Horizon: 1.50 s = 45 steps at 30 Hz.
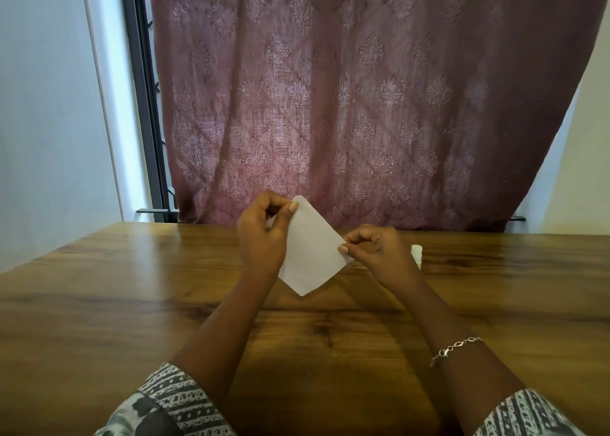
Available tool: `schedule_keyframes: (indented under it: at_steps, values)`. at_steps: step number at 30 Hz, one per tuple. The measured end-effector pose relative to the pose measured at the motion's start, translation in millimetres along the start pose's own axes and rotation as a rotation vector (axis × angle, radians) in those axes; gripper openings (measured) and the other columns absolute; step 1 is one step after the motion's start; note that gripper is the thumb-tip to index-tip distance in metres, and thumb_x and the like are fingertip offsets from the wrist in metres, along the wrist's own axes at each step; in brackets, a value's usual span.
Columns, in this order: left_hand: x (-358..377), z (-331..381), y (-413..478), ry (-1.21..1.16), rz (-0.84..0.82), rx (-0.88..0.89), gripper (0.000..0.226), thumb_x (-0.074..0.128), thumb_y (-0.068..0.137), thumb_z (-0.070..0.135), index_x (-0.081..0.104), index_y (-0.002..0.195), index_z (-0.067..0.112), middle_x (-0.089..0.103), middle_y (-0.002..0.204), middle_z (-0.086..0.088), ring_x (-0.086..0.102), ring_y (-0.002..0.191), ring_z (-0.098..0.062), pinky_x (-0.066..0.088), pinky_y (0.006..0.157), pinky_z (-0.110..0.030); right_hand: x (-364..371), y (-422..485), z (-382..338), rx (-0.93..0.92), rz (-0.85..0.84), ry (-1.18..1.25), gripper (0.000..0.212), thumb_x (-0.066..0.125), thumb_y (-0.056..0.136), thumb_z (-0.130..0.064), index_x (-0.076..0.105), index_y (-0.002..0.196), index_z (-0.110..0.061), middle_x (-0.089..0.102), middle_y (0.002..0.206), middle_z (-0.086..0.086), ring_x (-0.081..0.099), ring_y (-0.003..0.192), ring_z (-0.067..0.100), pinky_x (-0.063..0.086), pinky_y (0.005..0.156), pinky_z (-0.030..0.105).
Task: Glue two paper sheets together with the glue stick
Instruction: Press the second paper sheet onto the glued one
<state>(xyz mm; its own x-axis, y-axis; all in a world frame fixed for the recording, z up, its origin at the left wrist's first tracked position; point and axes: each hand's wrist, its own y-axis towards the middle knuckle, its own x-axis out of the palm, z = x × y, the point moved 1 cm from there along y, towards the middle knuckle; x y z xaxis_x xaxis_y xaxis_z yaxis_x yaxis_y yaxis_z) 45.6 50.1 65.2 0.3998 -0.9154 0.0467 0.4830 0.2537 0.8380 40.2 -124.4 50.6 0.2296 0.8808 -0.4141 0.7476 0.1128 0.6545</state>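
Observation:
A small white paper sheet (310,251) is held up above the wooden table (132,303), turned like a diamond. My left hand (264,234) pinches its upper corner between thumb and fingers. My right hand (373,254) pinches its right corner. I cannot tell whether one sheet or two lie together. The glue stick (417,252), white-capped, stands on the table just right of my right hand, mostly hidden behind it.
A patterned maroon curtain (363,105) hangs behind the table's far edge. A dark window frame (142,99) and a pale wall are at the left. Patterned sleeves show at the bottom, and a bracelet (455,350) is on the right wrist.

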Motion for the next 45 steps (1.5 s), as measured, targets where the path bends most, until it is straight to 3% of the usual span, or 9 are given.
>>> schedule_keyframes:
  at_steps: [4,9,13,18,22,25,31,35,45]
  values:
    - [-3.6,-6.3,0.8,-0.069,0.046,-0.126,0.023,0.06,0.086,0.008,0.054,0.068,0.021,0.057,0.071,0.009,0.053,0.062,0.009,0.042,0.059,-0.006,-2.8,1.5,2.8,0.036,0.024,0.052,0.007,0.067,0.078,-0.006,0.069,0.083,-0.002,0.066,0.079,0.005,0.063,0.08,0.019,0.052,0.078,0.033]
    - [-3.9,-9.5,-0.7,-0.21,0.108,-0.282,0.019,0.058,0.087,0.011,0.056,0.071,0.021,0.059,0.072,0.002,0.053,0.067,-0.007,0.046,0.063,-0.022,-5.9,1.3,3.9,0.101,0.131,0.232,0.005,0.066,0.078,-0.006,0.067,0.078,-0.01,0.065,0.074,-0.003,0.061,0.067,-0.001,0.049,0.064,0.007]
    - [2.9,-5.7,-5.7,-0.305,0.095,-0.373,0.021,0.054,0.089,0.009,0.055,0.069,0.018,0.058,0.069,0.001,0.055,0.053,0.004,0.046,0.05,-0.009,-7.5,0.2,3.8,0.16,0.222,0.404,0.008,0.064,0.08,-0.006,0.066,0.076,-0.013,0.067,0.078,0.001,0.062,0.076,0.011,0.052,0.064,0.008]
    - [6.3,-3.6,-8.3,-0.316,0.038,-0.451,0.02,0.052,0.091,0.011,0.053,0.072,0.017,0.057,0.07,0.003,0.054,0.047,0.01,0.042,0.044,-0.006,-10.5,0.3,4.8,0.132,0.256,0.325,0.011,0.063,0.081,-0.008,0.065,0.073,-0.016,0.067,0.076,-0.001,0.063,0.076,0.013,0.053,0.063,0.012]
    - [3.7,1.6,-7.0,-0.145,-0.026,-0.292,0.005,0.059,0.087,0.013,0.056,0.087,0.017,0.057,0.082,0.003,0.056,0.069,0.007,0.045,0.062,-0.009,-12.1,0.8,4.6,0.065,0.249,0.19,0.006,0.064,0.081,-0.01,0.065,0.075,-0.013,0.065,0.074,-0.005,0.061,0.074,0.008,0.05,0.063,0.008]
    - [6.6,2.2,-8.8,0.307,-0.1,0.085,0.038,0.058,0.081,0.033,0.054,0.113,0.013,0.059,0.104,0.001,0.052,0.098,-0.013,0.038,0.087,-0.028,-9.9,0.9,1.9,0.028,0.213,0.099,0.004,0.064,0.081,-0.009,0.065,0.077,-0.008,0.062,0.073,-0.006,0.058,0.073,0.006,0.048,0.063,0.011]
    - [21.2,9.0,-20.2,0.613,-0.37,0.407,0.029,0.044,0.081,0.034,0.064,0.091,0.017,0.068,0.084,0.0,0.057,0.089,-0.016,0.024,0.087,-0.027,-4.7,1.4,-2.7,-0.107,0.143,-0.055,0.007,0.066,0.079,-0.009,0.067,0.074,-0.003,0.057,0.071,-0.014,0.056,0.069,0.0,0.043,0.065,0.011]
    - [20.1,7.8,-18.0,0.59,-0.376,0.384,0.028,0.042,0.081,0.031,0.064,0.073,0.016,0.068,0.067,0.001,0.063,0.066,-0.021,0.024,0.078,-0.026,-3.4,0.9,-4.9,-0.14,0.126,-0.051,0.005,0.066,0.079,-0.009,0.068,0.076,-0.006,0.059,0.073,-0.014,0.057,0.071,0.007,0.047,0.069,0.022]
    - [18.7,9.2,-15.4,0.322,-0.308,0.229,0.03,0.046,0.079,0.033,0.068,0.074,0.014,0.072,0.074,0.0,0.055,0.074,-0.008,0.025,0.078,-0.016,-2.1,-0.7,-4.6,0.011,-0.007,0.127,0.006,0.065,0.079,-0.009,0.066,0.077,-0.015,0.064,0.076,-0.006,0.06,0.075,0.006,0.051,0.075,0.033]
